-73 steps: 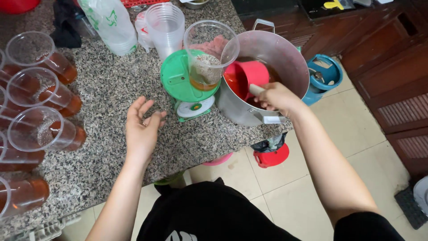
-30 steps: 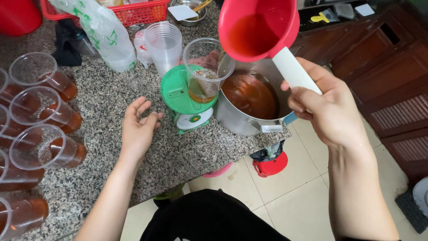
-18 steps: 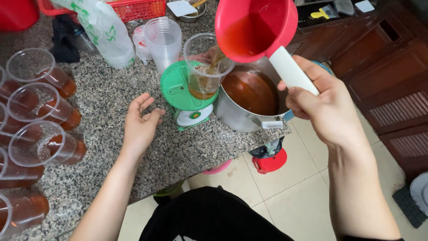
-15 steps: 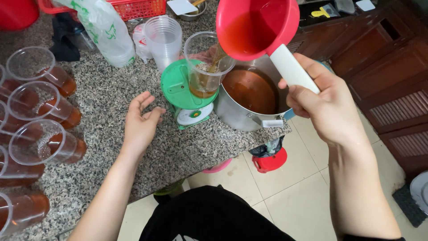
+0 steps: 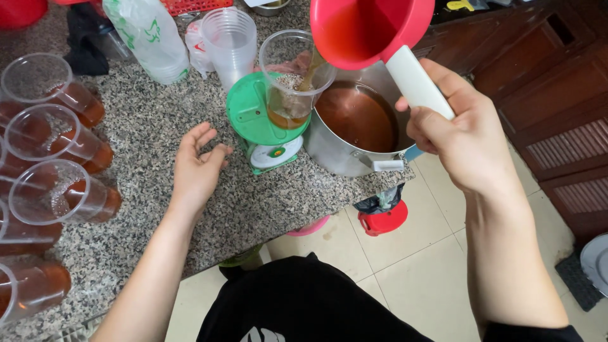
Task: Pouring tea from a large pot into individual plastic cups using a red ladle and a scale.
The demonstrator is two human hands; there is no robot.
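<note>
The right hand (image 5: 465,136) is closed around the white handle of a red plastic ladle (image 5: 370,28), tilted so brown liquid runs into a clear plastic cup (image 5: 294,79). That cup stands on a small green kitchen scale (image 5: 256,123) at the far middle of the speckled granite counter (image 5: 139,158). Just right of the scale sits a steel pot (image 5: 354,126) of brown liquid. The left hand (image 5: 196,171) rests open and empty on the counter, near the scale. Filled clear cups (image 5: 57,133) lie at the left; stacked empty cups (image 5: 228,41) stand farther back.
</note>
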